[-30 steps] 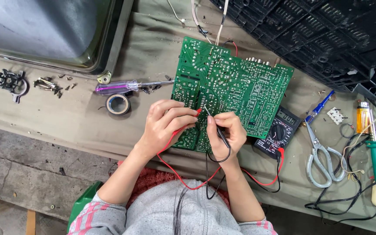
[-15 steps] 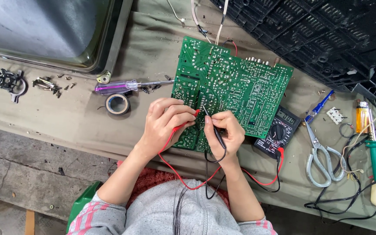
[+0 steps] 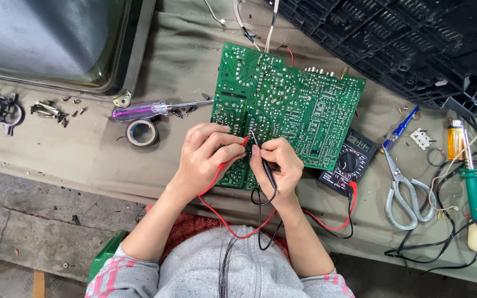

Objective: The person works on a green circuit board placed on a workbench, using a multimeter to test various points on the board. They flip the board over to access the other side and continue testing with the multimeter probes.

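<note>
Both hands have barely shifted since the earlier frame, with the 2 probe tips staying together on the green circuit board [image 3: 288, 105]. Left hand [image 3: 205, 157] pinches the red probe [image 3: 237, 149]; right hand [image 3: 280, 165] pinches the black probe [image 3: 263, 163]. A multimeter [image 3: 351, 163] lies just right of them, partly under the board's edge.

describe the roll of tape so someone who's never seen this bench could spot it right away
Start at the big green circuit board in the middle of the cloth-covered bench and look left, past the purple-handled screwdriver. Just below that handle lies the roll of tape, flat on the cloth. It is the only small dark ring there, with a pale inner core.
</note>
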